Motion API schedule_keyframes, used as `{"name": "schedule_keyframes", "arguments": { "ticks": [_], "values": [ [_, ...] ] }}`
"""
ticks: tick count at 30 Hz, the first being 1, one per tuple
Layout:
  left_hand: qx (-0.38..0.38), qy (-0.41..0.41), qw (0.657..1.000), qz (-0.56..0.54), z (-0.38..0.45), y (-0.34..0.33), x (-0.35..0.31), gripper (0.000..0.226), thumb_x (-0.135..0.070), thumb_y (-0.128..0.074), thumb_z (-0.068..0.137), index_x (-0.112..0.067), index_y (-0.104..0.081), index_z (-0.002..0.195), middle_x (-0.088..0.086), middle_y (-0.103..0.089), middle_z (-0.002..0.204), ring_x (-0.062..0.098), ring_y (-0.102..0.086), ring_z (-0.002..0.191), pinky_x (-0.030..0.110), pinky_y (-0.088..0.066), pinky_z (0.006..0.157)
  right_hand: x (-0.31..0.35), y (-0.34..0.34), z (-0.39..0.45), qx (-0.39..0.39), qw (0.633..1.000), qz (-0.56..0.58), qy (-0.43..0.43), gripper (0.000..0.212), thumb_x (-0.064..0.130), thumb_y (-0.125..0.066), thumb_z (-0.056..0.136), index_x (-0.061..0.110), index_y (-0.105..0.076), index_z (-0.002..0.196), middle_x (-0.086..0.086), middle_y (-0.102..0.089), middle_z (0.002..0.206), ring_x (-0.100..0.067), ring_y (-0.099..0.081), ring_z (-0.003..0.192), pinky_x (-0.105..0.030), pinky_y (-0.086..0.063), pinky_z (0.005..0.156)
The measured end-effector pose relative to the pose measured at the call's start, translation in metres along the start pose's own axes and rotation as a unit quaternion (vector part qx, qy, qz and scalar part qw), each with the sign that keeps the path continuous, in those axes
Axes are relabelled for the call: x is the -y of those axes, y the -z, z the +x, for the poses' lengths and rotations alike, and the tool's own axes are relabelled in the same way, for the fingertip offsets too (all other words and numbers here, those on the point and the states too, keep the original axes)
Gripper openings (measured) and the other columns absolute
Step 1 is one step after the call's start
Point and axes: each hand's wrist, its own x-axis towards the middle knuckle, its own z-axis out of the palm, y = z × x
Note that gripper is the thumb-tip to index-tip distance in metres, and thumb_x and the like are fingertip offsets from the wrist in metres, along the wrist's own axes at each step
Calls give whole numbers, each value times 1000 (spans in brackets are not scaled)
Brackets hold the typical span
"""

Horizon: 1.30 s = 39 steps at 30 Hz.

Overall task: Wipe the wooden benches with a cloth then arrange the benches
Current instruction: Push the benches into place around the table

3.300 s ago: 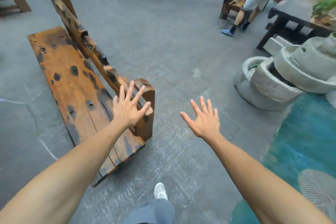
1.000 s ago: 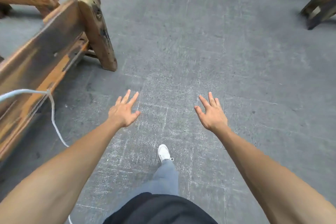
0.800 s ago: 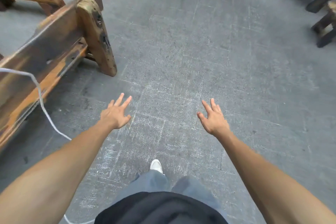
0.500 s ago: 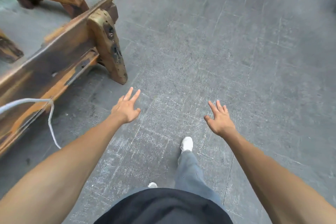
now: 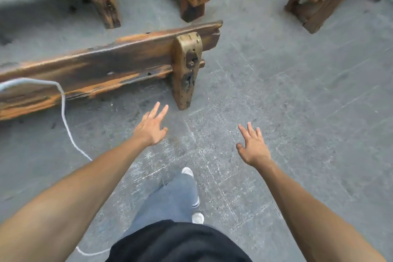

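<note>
We hold left hand [image 5: 151,132] & right hand [image 5: 253,149] out empty, fingers apart, prob. to grab the wooden bench [image 5: 102,66] end w/ no cloth visible.

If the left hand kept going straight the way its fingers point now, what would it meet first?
Most likely the upright end leg of the nearest wooden bench. The left hand is open and empty, fingers aimed up and slightly right toward the leg's foot, with only bare floor between. Depth is uncertain from this one view.
</note>
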Motion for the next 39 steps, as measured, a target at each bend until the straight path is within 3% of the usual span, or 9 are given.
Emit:
{"name": "schedule_keyframes", "arguments": {
  "ticks": [12, 16, 23, 26, 29, 31, 34, 37, 39],
  "values": [
    [-52, 150, 987, -37, 123, 75, -20, 75, -35, -48, 98, -42, -4, 158, -13, 19, 166, 24, 3, 156, 48, -39, 113, 106, 115, 224, 34, 972, -149, 180, 71, 31, -41, 103, 36, -2, 161, 5, 13, 169, -27, 10, 156, -45, -18, 125],
    [-98, 201, 975, -1, 169, 123, -20, 65, -38, -48, 97, -29, -24, 157, -4, 15, 167, 25, 6, 156, 46, -34, 115, 138, 163, 280, -2, 943, -204, 264, 68, 32, -40, 103, 32, -4, 161, 5, 14, 169, -25, 11, 156, -48, -17, 126],
    [-159, 178, 963, 121, 286, 206, -14, 65, -45, -43, 96, -23, -28, 155, -2, 3, 169, 27, -2, 156, 49, -29, 118, 207, 254, 454, -91, 923, -210, 310, 56, 42, -32, 103, 34, -26, 157, 2, 0, 170, -27, 4, 157, -47, -11, 125],
    [-123, 202, 966, 101, 361, 211, -19, 60, -47, -33, 100, -25, -27, 156, 1, -16, 167, 25, -12, 154, 50, -22, 120, 233, 252, 524, -50, 950, -166, 260, 55, 51, -30, 103, 23, -50, 146, -14, -34, 161, -34, -27, 150, -46, -27, 121],
    [-87, 220, 964, 122, 422, 175, -32, 52, -46, -19, 103, -22, -44, 142, 6, -47, 150, 28, -37, 142, 51, -22, 119, 232, 207, 556, -112, 937, -182, 277, 64, 63, -30, 97, 15, -72, 103, -19, -73, 106, -40, -68, 101, -40, -52, 84],
    [-188, 192, 948, 172, 437, 152, -30, 49, -43, -16, 100, -20, -55, 117, 7, -65, 118, 29, -60, 114, 45, -38, 106, 224, 180, 559, -206, 899, -183, 340, 57, 59, -34, 93, 13, -65, 77, -12, -70, 73, -36, -69, 66, -34, -49, 60],
    [-289, 125, 924, 219, 452, 146, -9, 46, -49, -20, 95, -21, -55, 88, 1, -64, 79, 26, -66, 72, 33, -45, 65, 226, 171, 577, -280, 876, -145, 365, 49, 55, -40, 88, 16, -58, 64, -5, -61, 58, -31, -62, 50, -28, -39, 51],
    [-271, 125, 931, 210, 459, 155, -4, 49, -62, -16, 90, -24, -45, 80, -4, -62, 76, 22, -62, 62, 26, -26, 50, 225, 164, 584, -318, 859, -159, 369, 48, 51, -38, 88, 15, -59, 63, -5, -62, 59, -31, -62, 52, -29, -40, 51],
    [-285, 134, 925, 212, 462, 155, -3, 50, -66, -13, 87, -24, -39, 79, -4, -65, 81, 22, -64, 71, 28, -29, 52, 225, 161, 581, -339, 855, -156, 361, 53, 50, -31, 88, 13, -61, 64, -7, -64, 61, -33, -64, 54, -30, -40, 53]
  ]
}}
